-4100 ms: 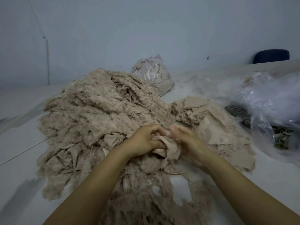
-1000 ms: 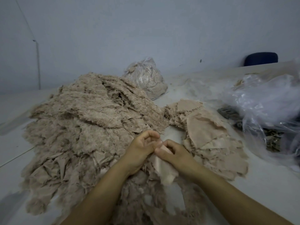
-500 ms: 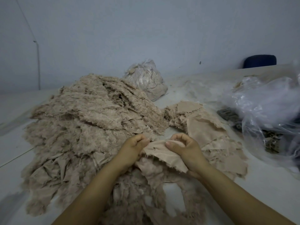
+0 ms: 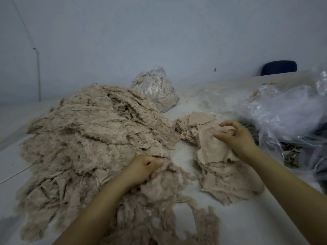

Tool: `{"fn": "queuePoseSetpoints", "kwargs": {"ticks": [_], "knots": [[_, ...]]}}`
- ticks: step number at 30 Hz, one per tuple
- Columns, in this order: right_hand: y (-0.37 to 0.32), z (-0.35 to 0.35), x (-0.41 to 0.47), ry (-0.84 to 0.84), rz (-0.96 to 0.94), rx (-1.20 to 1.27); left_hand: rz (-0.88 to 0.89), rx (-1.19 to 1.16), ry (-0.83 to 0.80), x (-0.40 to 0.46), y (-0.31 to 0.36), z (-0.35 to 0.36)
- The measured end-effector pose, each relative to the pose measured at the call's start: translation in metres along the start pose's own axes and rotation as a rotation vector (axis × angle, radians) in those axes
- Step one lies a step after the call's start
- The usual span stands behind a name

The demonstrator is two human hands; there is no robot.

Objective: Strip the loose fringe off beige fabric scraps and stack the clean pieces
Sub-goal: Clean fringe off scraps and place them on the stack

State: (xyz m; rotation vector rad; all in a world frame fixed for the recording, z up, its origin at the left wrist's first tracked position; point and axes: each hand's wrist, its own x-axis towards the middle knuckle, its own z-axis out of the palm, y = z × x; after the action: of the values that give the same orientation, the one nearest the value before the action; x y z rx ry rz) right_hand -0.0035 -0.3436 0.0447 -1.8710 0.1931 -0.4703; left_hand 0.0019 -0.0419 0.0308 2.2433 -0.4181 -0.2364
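Two plastic bags (image 4: 155, 89) (image 4: 283, 117) of scraps behind fabric heap (image 4: 92, 131)

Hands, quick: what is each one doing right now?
Left hand: curled, gripping fluffy fringe.
Right hand: fingers loosely spread over the clean stack; grip cannot be told.

Left hand (image 4: 142, 167) low and near the middle, knuckles up, fingers curled tight into a fist, forearm running in from the bottom edge. Right hand (image 4: 236, 136) farther out and to the right, palm down, fingers loosely bent and spread, thumb pointing left, forearm stretched diagonally from the lower right corner.
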Motion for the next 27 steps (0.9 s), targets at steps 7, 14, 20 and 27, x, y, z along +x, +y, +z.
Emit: {"fn": "queuePoseSetpoints", "kwargs": {"ticks": [7, 14, 20, 27], "knots": [[0.005, -0.001, 0.009, 0.141, -0.083, -0.541, 0.071, 0.421, 0.309, 0.012, 0.008, 0.007], [-0.024, 0.072, -0.041, -0.235, -0.417, -0.437, -0.082, 0.443, 0.308, 0.040, 0.005, -0.005], [-0.032, 0.113, -0.059, -0.451, -0.163, -0.156, 0.070, -0.018, 0.307, 0.031, 0.018, -0.006], [-0.029, 0.105, -0.061, -0.353, -0.210, 0.212, 0.312, -0.079, 0.380, -0.001, 0.038, -0.025]]}}
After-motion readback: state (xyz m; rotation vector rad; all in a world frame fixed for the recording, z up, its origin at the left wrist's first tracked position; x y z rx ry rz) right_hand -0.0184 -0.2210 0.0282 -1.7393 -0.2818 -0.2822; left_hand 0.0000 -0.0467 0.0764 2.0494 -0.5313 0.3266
